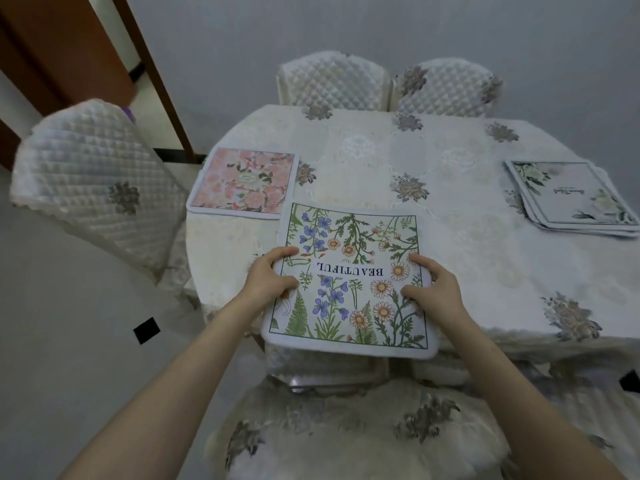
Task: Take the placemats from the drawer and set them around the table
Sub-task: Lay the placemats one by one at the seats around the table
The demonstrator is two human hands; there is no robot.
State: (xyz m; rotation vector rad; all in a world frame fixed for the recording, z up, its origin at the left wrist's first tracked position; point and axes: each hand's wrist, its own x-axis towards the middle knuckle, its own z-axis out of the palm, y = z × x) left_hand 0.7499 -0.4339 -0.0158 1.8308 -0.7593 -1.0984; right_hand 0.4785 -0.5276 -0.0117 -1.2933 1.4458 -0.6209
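Note:
A square placemat (349, 244) printed with blue and orange flowers and the word BEAUTIFUL lies at the near edge of the table (467, 265), its near side overhanging the edge. My left hand (268, 275) grips its left side, thumb on top. My right hand (434, 289) holds its right side with thumb and fingers on the top face. A pink floral placemat (244, 183) lies flat at the table's left. A stack of several grey-white placemats (571, 195) with green leaves sits at the right edge.
The table wears a cream embroidered cloth. Quilted chairs stand around it: one at the left (93, 181), two at the far side (332, 81) (446, 86), and one directly below me (346, 427). A brown door frame (152, 64) rises at the back left.

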